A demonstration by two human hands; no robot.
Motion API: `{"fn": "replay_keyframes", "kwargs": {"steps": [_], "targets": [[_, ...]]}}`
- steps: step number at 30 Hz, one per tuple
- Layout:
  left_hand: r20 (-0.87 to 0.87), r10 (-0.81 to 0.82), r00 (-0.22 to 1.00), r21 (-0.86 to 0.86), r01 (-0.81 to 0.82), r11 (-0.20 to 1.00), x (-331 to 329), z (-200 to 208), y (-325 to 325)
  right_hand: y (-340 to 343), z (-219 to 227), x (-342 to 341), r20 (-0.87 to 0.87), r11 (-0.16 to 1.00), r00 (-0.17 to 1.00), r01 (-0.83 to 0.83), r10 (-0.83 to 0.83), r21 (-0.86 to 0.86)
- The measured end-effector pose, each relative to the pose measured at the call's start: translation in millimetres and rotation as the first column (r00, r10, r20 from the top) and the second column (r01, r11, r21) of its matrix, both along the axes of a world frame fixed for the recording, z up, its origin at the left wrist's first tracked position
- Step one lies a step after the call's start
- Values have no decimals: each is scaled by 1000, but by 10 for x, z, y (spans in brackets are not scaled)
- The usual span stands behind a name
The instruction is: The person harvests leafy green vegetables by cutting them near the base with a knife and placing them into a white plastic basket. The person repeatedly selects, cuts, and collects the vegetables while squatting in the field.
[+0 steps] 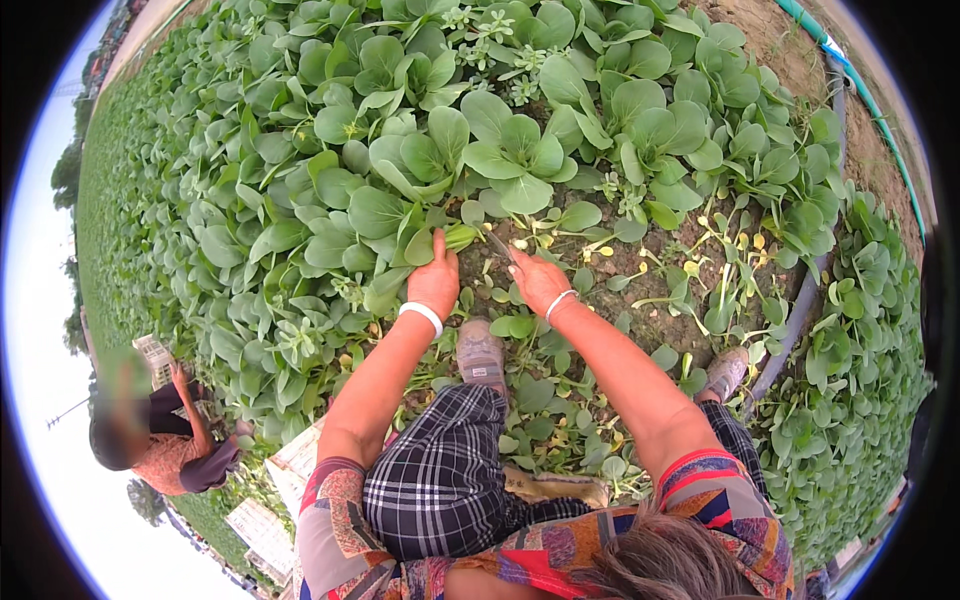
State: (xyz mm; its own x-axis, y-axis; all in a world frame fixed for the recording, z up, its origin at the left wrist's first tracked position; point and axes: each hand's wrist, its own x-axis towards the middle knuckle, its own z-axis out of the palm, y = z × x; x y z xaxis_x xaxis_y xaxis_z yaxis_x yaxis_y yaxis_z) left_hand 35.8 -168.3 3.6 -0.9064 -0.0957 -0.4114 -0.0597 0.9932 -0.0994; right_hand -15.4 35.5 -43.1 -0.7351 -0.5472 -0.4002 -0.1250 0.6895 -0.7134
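Just off centre toward eleven o'clock, the bare left hand (435,280) is closed around a leafy green plant with a pale-green stem base (461,237); its fingers hide part of the stalks. Toward one o'clock, the right hand (541,283) clasps a thin, dark metal blade (499,245), its handle covered by the palm. At six o'clock, a greyish shoe (481,345) bears a small label (480,372), too tiny to read. A crouching person (165,462) at eight o'clock is partly blurred.
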Motion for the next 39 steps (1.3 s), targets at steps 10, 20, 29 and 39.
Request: {"fn": "replay_keyframes", "kwargs": {"steps": [10,20,29,39], "targets": [[-5,8,1000,6,-8,1000,92,69,-27,-261,10,-138,174,999,984,-40,40,-3],[-154,68,986,155,-44,987,538,123,23,211,133,431,538,975,833,207,-129,-87],[-152,158,976,688,-11,725,625,853,611,202,409,140,905,567,423,753,-31,-333],[-347,34,937,572,183,799,3,1284,915,570,714,117,838,496,502,795,-213,-350]]}}
